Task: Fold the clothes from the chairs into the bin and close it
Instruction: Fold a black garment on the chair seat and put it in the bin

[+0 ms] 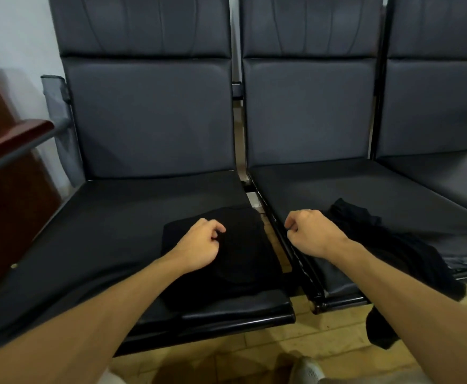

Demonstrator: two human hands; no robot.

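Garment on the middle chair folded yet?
No, the black garment lies crumpled on the middle chair, with one end hanging over the seat's front edge.

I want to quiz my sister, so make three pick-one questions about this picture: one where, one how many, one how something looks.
1. Where does the folded garment lie? A) left seat B) floor C) a bin
2. How many chairs show? A) one B) three C) five
3. The other garment is: A) folded B) crumpled, hanging off the middle seat C) rolled up
1 A, it lies flat there; 2 B, three stand side by side; 3 B, it droops over the front edge.
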